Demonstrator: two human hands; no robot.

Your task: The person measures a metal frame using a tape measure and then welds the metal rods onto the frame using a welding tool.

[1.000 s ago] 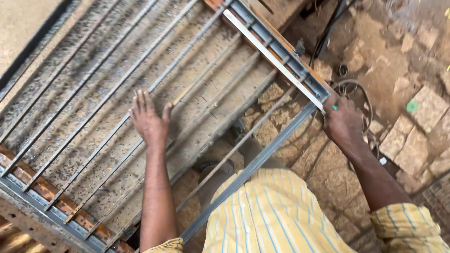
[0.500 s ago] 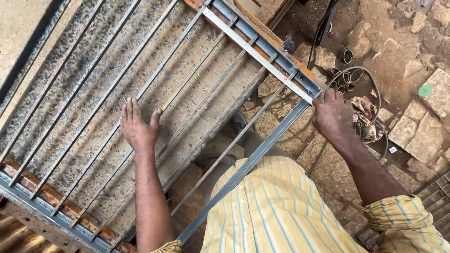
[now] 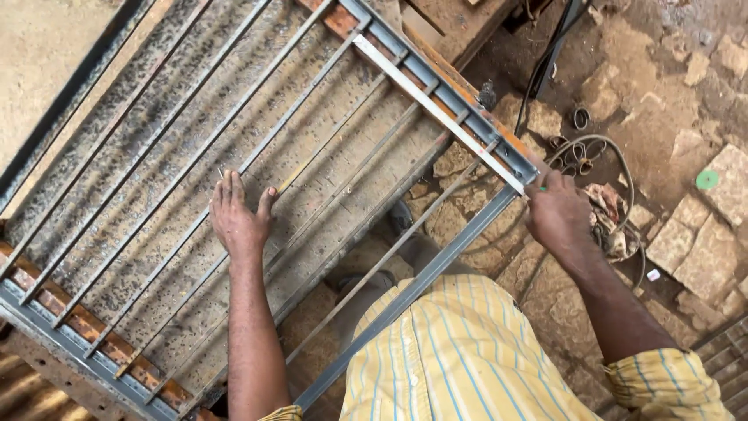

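Left hand lies flat, fingers spread, on the metal grille; right hand grips its corner.

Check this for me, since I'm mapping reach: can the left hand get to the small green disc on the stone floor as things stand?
Probably not. The left hand lies flat on the metal grille, while the green disc sits far beyond the right hand, across the person's body.

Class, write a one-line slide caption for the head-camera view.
Left hand flat on a metal bar grille, right hand gripping the frame's corner, above stone paving.
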